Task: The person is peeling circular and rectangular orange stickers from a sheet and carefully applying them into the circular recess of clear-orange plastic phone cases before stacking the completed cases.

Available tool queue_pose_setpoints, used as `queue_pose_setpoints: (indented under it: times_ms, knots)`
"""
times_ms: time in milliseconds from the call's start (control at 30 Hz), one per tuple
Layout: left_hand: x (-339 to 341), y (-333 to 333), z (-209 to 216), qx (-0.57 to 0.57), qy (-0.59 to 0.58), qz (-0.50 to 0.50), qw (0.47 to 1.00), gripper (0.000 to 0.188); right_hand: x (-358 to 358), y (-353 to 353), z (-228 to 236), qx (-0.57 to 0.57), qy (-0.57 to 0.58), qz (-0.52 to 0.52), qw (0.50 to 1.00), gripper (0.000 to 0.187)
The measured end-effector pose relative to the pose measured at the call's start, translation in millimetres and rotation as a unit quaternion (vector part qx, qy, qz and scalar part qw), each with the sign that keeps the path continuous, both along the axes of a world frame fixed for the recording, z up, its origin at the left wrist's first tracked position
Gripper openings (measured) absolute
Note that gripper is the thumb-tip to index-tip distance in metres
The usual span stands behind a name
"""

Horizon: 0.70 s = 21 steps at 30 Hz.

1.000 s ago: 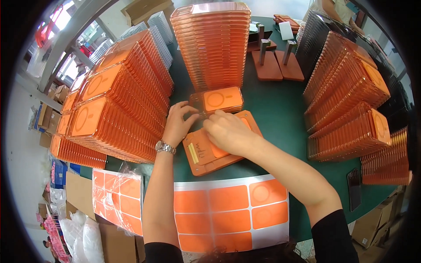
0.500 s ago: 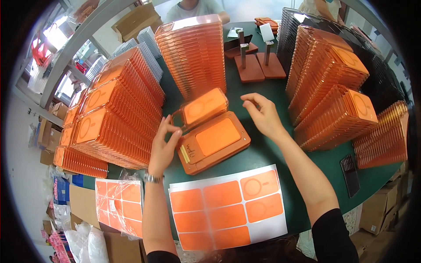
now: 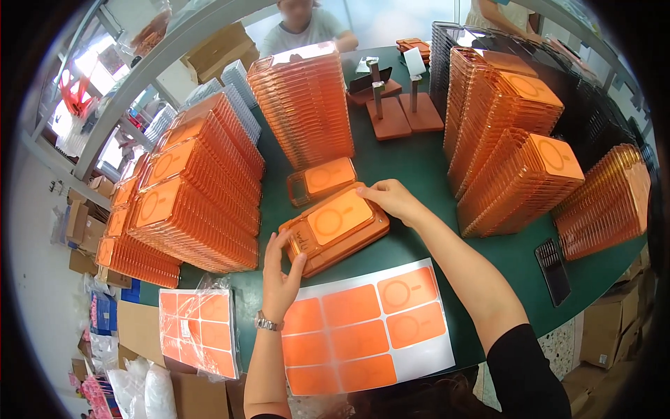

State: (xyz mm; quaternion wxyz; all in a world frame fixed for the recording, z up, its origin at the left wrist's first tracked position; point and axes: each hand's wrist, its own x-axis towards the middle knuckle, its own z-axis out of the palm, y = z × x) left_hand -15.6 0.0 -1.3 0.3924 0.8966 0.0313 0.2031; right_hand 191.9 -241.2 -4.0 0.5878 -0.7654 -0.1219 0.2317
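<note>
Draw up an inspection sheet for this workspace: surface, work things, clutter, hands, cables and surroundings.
Surface: green tabletop, partly covered by stacks and sheets.
Work things: orange-panelled case on an orange-brown block; second case behind it; panel sheet nearest the person.
Clutter: case stacks at left, centre stack, more stacks at right; plastic-wrapped sheet; black phone-like slab.
Hands: left hand at the block's left end, thumb and fingers apart; right hand with fingertips at the case's far right corner.
Cables: nothing seen.
Surroundings: another person beyond the table; cardboard boxes at lower right.
</note>
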Motion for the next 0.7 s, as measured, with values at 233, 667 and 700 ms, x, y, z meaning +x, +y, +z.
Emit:
queue_pose_setpoints:
  times_ms: [233,667,700]
  knots:
    - [-1,-2,-2,-0.292,0.13,0.044,0.946,0.08,-1,2,3,0.008,0.059,-0.006,0.998,0.041]
    - [11,21,5,0.036,0.11,0.025,0.993,0.096,-7,-24,33,-0.236,-0.341,0.203,0.887,0.091]
    - [15,23,9,0.017,0.097,-0.021,0.995,0.097,-7,-24,36,-0.239,-0.343,0.196,0.887,0.091]
